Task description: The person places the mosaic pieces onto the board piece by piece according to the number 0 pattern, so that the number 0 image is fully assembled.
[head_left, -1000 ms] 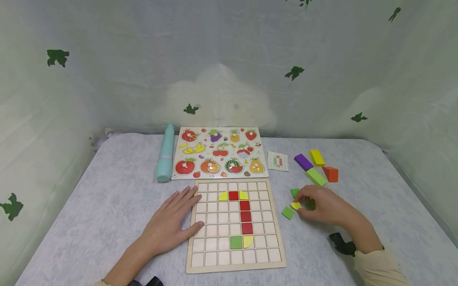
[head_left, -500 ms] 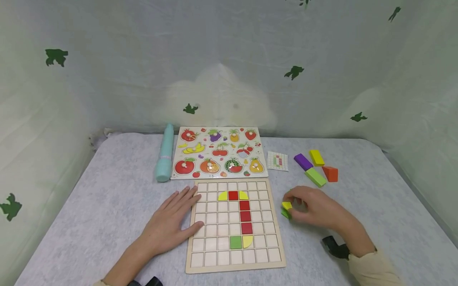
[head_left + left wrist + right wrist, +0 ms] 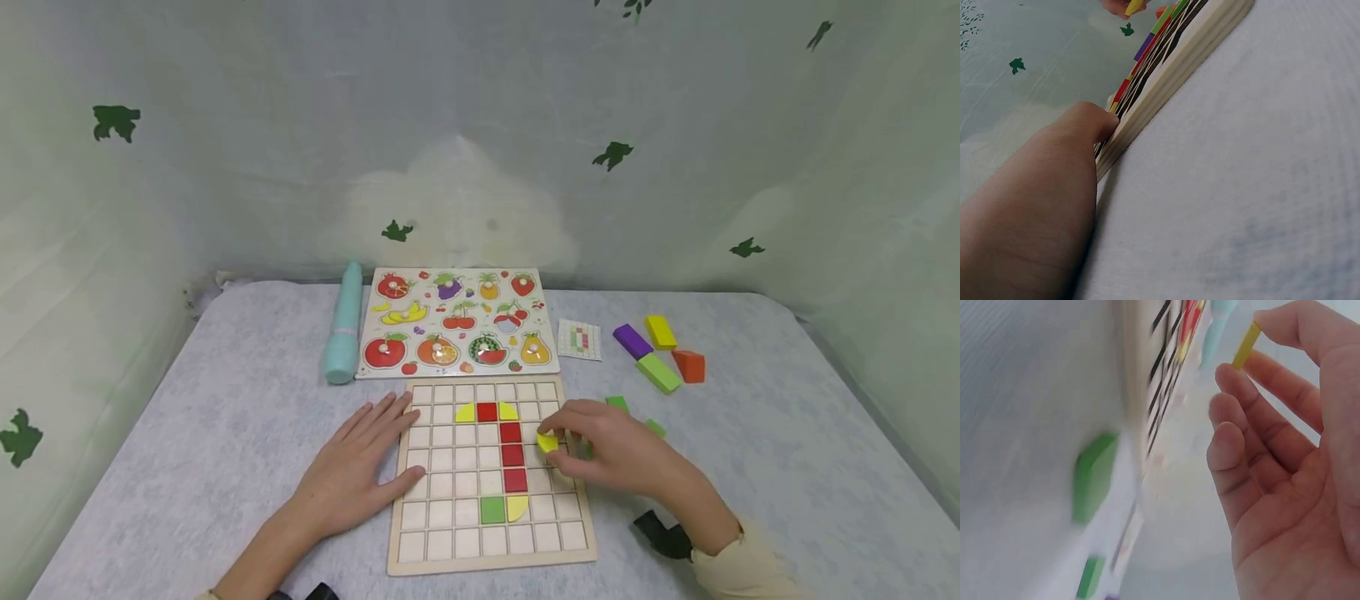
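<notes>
My right hand [image 3: 615,442] pinches a yellow quarter-circle tile [image 3: 547,442] between thumb and fingertips, over the right side of the wooden grid board [image 3: 492,567]. In the right wrist view the tile [image 3: 1246,345] is held edge-on, the other fingers loosely bent. My left hand [image 3: 356,479] lies with fingers spread, fingertips and thumb on the board's left rim. Set in the grid are a red column [image 3: 513,455], a red square [image 3: 487,412] between two yellow quarter tiles, and, lower down, a green square [image 3: 492,510] beside another yellow quarter tile [image 3: 517,507].
Green tiles [image 3: 617,403] lie right of the board, one partly hidden by my right hand. Behind are a fruit peg puzzle [image 3: 471,335], a teal roll [image 3: 345,325] and a pattern card [image 3: 580,340]. Purple [image 3: 632,341], yellow [image 3: 661,332], light green [image 3: 658,373] and orange [image 3: 689,366] blocks sit farther right.
My right hand has picked the yellow tile up from among the green tiles and carried it left over the board. My left hand has stayed in place.
</notes>
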